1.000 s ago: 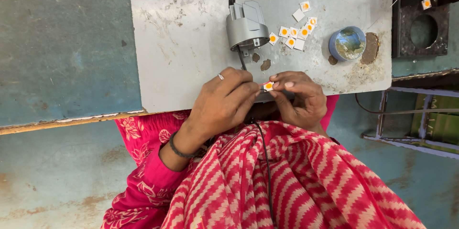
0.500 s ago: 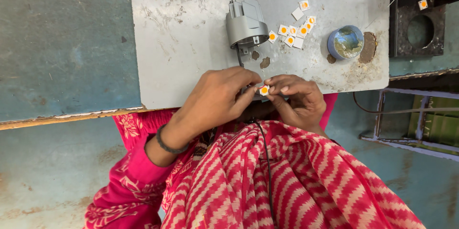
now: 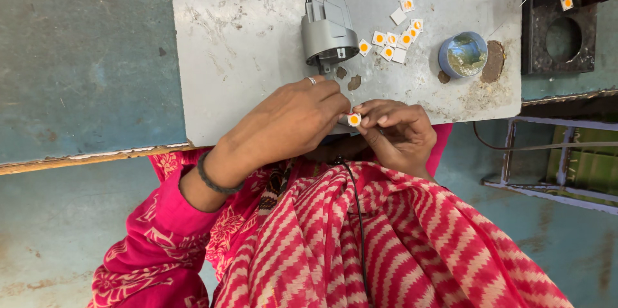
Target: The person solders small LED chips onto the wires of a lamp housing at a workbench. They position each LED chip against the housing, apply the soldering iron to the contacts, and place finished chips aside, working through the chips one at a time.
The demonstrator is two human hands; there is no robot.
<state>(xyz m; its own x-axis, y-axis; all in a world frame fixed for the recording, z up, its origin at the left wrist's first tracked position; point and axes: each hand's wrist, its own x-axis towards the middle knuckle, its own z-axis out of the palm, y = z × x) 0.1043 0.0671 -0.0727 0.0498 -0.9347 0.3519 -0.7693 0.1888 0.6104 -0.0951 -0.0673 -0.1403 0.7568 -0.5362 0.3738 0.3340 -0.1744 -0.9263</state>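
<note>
Head view, scratched grey worktable [image 3: 244, 44], teal floor [image 3: 58, 231]

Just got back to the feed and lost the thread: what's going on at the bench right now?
A person holds a small white square chip with an orange centre between the fingertips of both hands, left hand and right hand, at the near edge of the grey table. More such chips lie scattered beside a grey cylindrical housing. A small blue tin sits to their right.
</note>
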